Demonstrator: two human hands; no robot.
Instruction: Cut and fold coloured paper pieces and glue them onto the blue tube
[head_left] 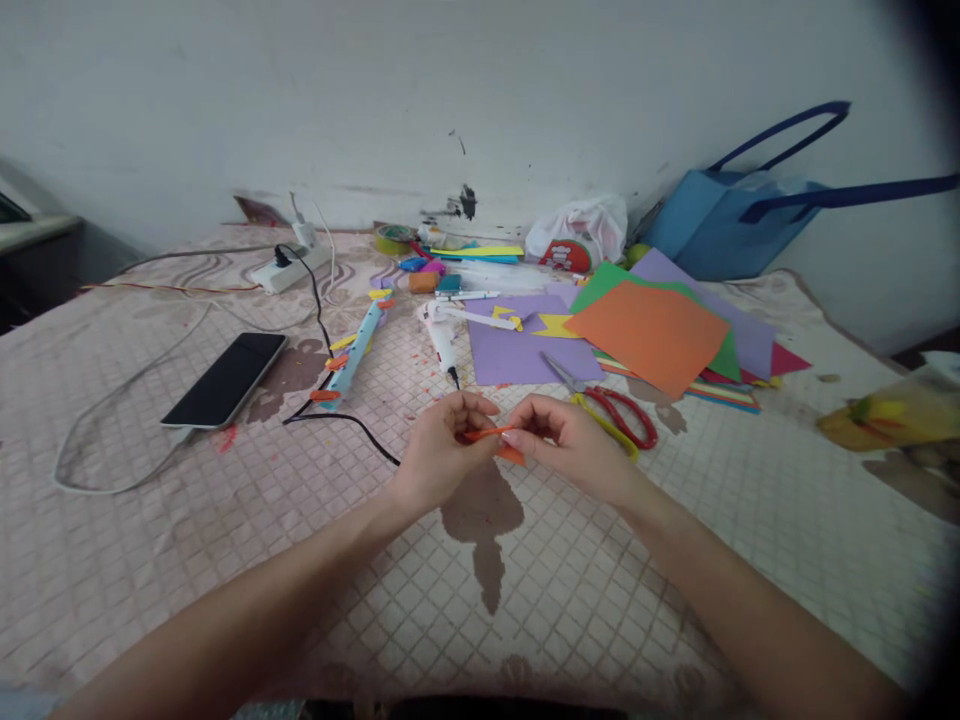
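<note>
My left hand (448, 440) and my right hand (561, 440) meet over the middle of the table, both closed on one small piece of orange paper (513, 455). The paper looks folded or rolled along its upper edge, and part of it is hidden by my fingers. Just beyond my right hand lie scissors (626, 418) with red and yellow handles. A white glue gun (441, 338) rests past my left hand, its black cord trailing left. Farther left is a light blue paper strip (356, 352) with orange, yellow and purple bits on it.
Coloured paper sheets (660, 335) are piled at the right, beside a purple sheet (491, 360). A phone (225, 380) on a charging cable and a power strip (289, 268) occupy the left. At the back are a plastic bag (592, 225) and blue bag (727, 225).
</note>
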